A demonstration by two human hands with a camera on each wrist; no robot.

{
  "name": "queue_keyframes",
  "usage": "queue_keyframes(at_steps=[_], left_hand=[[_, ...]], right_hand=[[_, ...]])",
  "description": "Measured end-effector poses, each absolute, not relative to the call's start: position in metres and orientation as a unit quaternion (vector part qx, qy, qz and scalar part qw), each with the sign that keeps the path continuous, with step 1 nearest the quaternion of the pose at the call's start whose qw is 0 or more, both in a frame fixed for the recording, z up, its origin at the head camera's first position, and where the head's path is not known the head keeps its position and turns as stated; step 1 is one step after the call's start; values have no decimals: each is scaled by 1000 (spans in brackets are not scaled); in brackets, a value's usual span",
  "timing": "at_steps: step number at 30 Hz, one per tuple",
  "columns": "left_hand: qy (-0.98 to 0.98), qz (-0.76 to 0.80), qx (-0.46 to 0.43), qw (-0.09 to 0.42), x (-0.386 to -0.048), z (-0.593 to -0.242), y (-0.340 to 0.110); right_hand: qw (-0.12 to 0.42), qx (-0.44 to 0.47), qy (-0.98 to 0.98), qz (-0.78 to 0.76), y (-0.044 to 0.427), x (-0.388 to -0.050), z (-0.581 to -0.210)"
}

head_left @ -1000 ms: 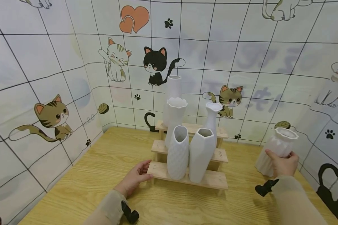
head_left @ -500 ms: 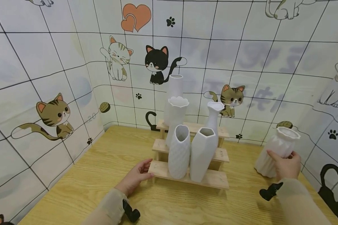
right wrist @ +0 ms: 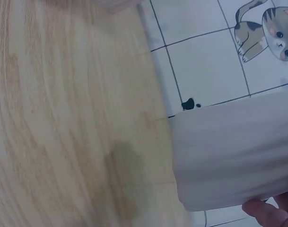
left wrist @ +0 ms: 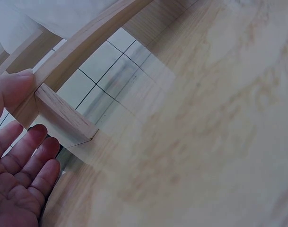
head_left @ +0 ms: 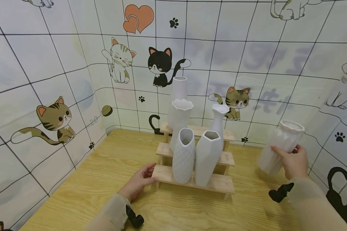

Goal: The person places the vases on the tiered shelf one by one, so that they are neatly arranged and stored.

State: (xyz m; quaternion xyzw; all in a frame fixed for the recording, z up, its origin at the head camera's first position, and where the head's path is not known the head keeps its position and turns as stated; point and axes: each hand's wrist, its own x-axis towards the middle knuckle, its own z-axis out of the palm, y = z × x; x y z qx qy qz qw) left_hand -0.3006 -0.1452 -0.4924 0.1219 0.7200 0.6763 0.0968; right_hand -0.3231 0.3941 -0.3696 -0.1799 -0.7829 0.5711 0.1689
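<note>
My right hand (head_left: 296, 162) holds a white pleated vase (head_left: 280, 146) with a frilled rim, tilted and raised above the table at the right. In the right wrist view, fingertips (right wrist: 266, 215) touch the lower side of this vase (right wrist: 233, 156). At the left end of a three-step wooden stand (head_left: 167, 175) is my left hand (head_left: 138, 183). Its thumb (left wrist: 16, 90) touches the end of the lowest plank (left wrist: 82, 52), while the other fingers are loosely bent beside the stand leg (left wrist: 65, 113).
On the lowest step stand a textured white vase (head_left: 183, 160) and a faceted one (head_left: 206, 160). Behind them are a scalloped vase (head_left: 181, 118), a cylindrical vase (head_left: 179, 88) and a flared-neck vase (head_left: 218, 120). A cat-print backdrop (head_left: 243, 57) borders the wooden table (head_left: 104, 179).
The right hand has lifted the pleated vase off the table, up and slightly left, with more tilt. The left hand and the stand have stayed in place.
</note>
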Motion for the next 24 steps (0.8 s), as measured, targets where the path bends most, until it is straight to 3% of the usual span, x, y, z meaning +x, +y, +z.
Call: queue_keyframes(at_steps=[24], left_hand=[[716,680,125,98,-298,-492,-145]], right_hand=[[147,-86,-819,549,360,-313,-300]])
